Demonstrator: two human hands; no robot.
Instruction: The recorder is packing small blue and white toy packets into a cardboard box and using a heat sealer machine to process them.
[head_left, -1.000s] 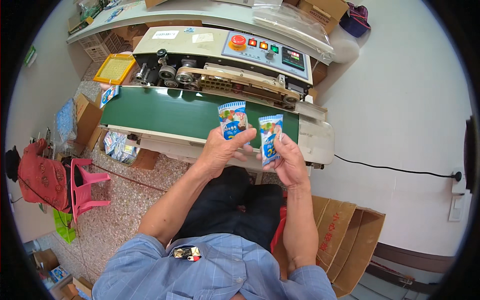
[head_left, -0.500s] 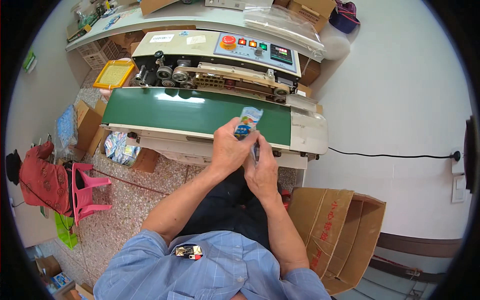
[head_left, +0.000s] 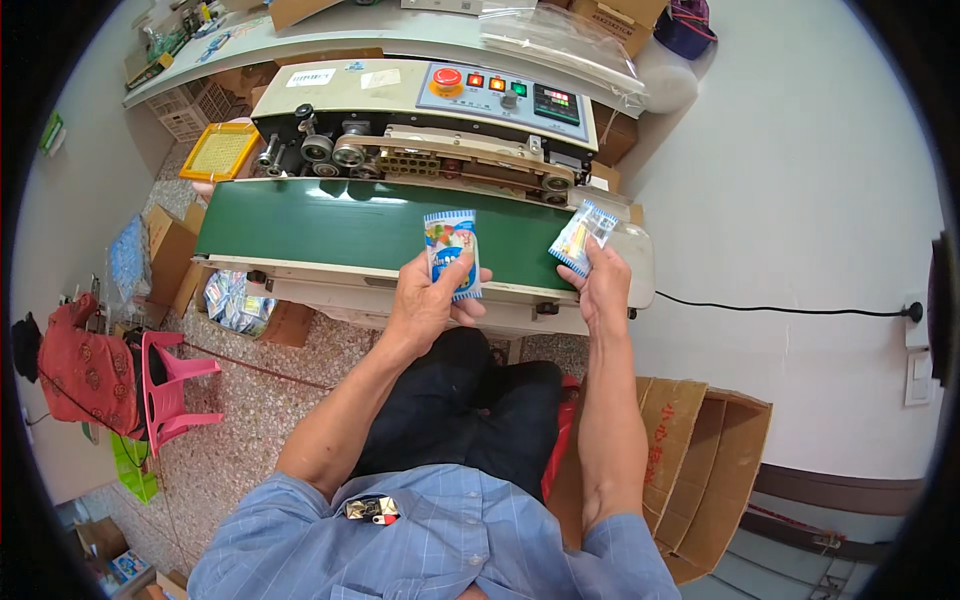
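Note:
Between the thumb and fingers of my left hand (head_left: 424, 300) is a small blue-and-white printed packet (head_left: 451, 245), upright over the front edge of the green conveyor belt (head_left: 330, 225). My right hand (head_left: 602, 283) pinches a second packet (head_left: 583, 240), partly see-through with blue striped ends, tilted near the belt's right end. The two packets are well apart. Behind them stands the band sealing machine (head_left: 400, 115), with rollers, a long drive belt and a control panel (head_left: 505, 98) with a red knob and lit buttons.
Left of the machine a carton (head_left: 285, 318) on the floor holds many small packets. A pink stool (head_left: 170, 385) stands farther left. An open cardboard box (head_left: 700, 470) is by my right side. A black cable (head_left: 780, 312) runs to the wall.
My hands were together with the packets overlapping. Now they have parted: the right hand went right with one packet, and the left turned its packet face up, slightly to the left.

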